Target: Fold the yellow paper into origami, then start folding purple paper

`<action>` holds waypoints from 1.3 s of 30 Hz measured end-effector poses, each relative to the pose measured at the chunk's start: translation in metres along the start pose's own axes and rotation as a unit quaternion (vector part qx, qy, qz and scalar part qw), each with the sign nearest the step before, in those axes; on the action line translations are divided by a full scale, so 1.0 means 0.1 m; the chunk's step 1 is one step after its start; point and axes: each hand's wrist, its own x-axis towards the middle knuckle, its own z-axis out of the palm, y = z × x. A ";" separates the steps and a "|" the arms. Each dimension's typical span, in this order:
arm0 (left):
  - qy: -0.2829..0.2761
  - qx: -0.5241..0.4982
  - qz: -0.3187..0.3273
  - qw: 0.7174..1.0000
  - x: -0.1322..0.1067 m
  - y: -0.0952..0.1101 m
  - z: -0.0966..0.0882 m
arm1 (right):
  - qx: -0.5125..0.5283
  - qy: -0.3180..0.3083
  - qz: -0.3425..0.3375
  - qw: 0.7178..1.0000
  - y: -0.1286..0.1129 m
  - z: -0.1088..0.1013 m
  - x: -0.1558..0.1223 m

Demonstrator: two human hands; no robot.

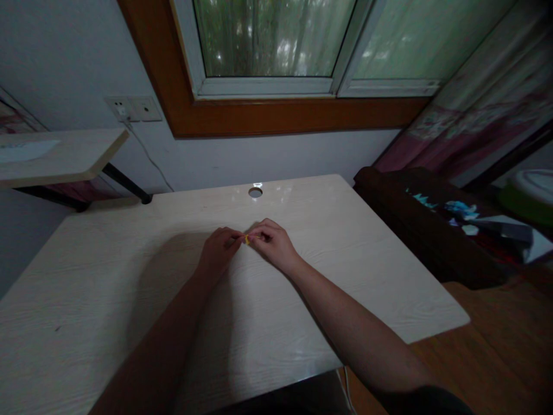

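bare left hand [217, 251]: fingertips pinched | bare right hand [276, 245]: pinched, just beside | bare forearms [354, 314]: stretched toward pale wood-grain counter [367, 242]'s far edge

Yellow piece [247, 240] seemingly part-hidden, shelf [80, 157] cropped

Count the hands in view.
2: the left hand and the right hand, fingertips together at a small yellow item over the pale tabletop. No others show.

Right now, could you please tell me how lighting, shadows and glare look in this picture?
Head view: dim overall; a broad shadow spreads over the table around the left arm; small glare spots near the hole; the yellow piece between left hand and right hand is indistinct.
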 end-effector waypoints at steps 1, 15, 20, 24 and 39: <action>0.001 0.002 0.003 1.000 0.00 0.00 0.00 | 0.000 0.003 0.000 1.000 0.00 0.00 0.00; 0.017 0.049 0.029 0.998 -0.01 0.12 -0.01 | -0.030 0.035 -0.019 0.999 -0.02 0.04 0.00; 0.015 0.045 0.033 0.998 -0.01 0.13 0.00 | -0.027 0.033 -0.020 0.999 -0.04 0.03 0.00; 0.014 0.028 0.039 0.999 -0.01 0.12 0.00 | -0.028 0.018 -0.020 0.999 -0.02 0.02 0.01; 0.046 0.066 0.079 0.994 -0.02 0.08 0.01 | -0.051 0.030 -0.034 0.998 -0.02 0.05 -0.03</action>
